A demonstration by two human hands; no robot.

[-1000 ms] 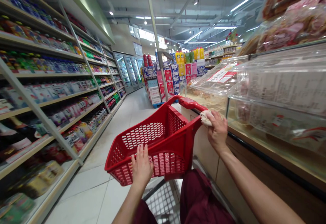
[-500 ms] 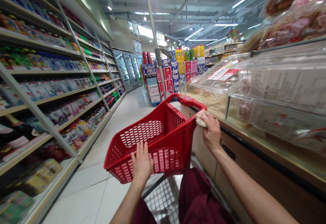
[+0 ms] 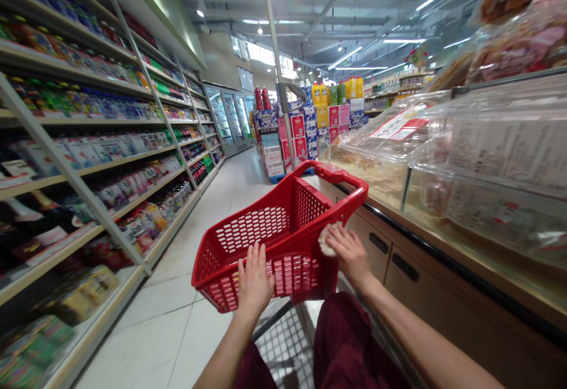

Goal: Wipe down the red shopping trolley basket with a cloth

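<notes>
Head view shows wiping under way: the right hand (image 3: 352,254) presses a pale cloth (image 3: 326,239) under curled fingers against the red basket (image 3: 266,241)'s right wall, while the left hand (image 3: 254,280), fingers spread flat, steadies the near rim. Next, fresh plastic needs reaching.

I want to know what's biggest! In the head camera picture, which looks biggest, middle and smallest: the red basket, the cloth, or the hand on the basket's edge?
1. Red basket
2. Left hand
3. Cloth, partly hidden under the right hand

Right hand (image 3: 352,253) and cloth (image 3: 326,239) lower on basket (image 3: 283,224)
</notes>
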